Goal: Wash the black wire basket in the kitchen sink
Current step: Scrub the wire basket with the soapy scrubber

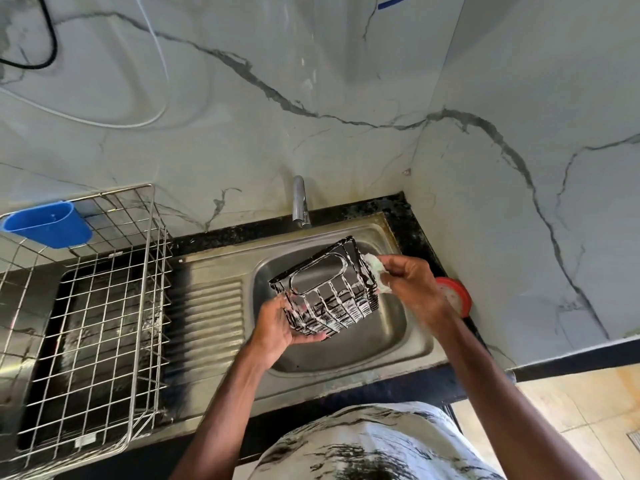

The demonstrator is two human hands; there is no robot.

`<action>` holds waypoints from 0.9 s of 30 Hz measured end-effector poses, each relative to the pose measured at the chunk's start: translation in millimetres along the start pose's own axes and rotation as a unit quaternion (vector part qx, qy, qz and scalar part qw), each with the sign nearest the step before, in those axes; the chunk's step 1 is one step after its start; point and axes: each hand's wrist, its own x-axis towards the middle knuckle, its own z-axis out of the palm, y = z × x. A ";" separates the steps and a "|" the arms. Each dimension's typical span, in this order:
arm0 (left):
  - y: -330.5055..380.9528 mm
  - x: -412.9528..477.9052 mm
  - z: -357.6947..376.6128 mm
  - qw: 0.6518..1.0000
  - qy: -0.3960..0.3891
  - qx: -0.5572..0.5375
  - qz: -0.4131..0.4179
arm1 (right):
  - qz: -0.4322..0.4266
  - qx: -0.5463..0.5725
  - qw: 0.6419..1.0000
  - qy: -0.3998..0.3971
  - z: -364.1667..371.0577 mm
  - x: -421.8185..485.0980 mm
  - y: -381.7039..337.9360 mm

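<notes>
Left grip (pixel 277 323) curled round soapy black wire basket (pixel 341 306); right grip (pixel 412 285) pinching pale foamy scrub pad (pixel 373 267) against basket side nearest it.

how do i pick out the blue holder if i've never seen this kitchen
Find the steel sink and look left, past its ribbed drainboard, to the silver wire dish rack. The blue holder sits at the rack's far left rim; it is the only solid, coloured plastic piece among bare metal wires.
</notes>
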 end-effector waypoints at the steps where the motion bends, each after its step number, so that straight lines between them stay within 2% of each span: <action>1: 0.6 1.5 -3.8 1.000 -0.001 -0.010 -0.013 | 0.011 0.014 1.000 -0.023 0.1 -0.2 -7.2; 4: 0.9 3.9 -11.5 0.999 -0.014 -0.019 -0.044 | 0.028 0.056 0.994 -0.094 1.2 -1.1 -23.3; 6: 4.8 3.0 -13.1 0.998 -0.031 -0.014 -0.051 | 0.026 0.053 0.992 -0.112 2.6 -1.8 -31.4; 10: 7.2 4.2 -16.9 0.998 -0.030 -0.020 -0.051 | 0.030 0.036 0.994 -0.102 7.4 -0.3 -38.8; 14: 7.0 5.7 -25.0 0.999 0.009 -0.018 -0.042 | 0.021 -0.054 0.997 -0.049 19.8 -0.1 -34.2; 17: 8.7 4.5 -16.6 0.995 0.059 0.072 -0.032 | 0.018 -0.089 0.995 -0.030 27.1 -1.9 -27.6; 21: 13.0 -1.8 20.1 0.962 0.039 0.268 -0.030 | 0.008 -0.110 0.993 -0.035 31.1 -2.0 -29.2; 24: 11.5 4.0 33.8 0.955 0.035 0.294 -0.014 | -0.006 -0.118 0.992 -0.048 31.0 -3.8 -37.8; 27: 7.7 13.7 32.7 0.961 0.042 0.274 -0.016 | -0.010 -0.145 0.988 -0.055 28.4 -0.4 -37.4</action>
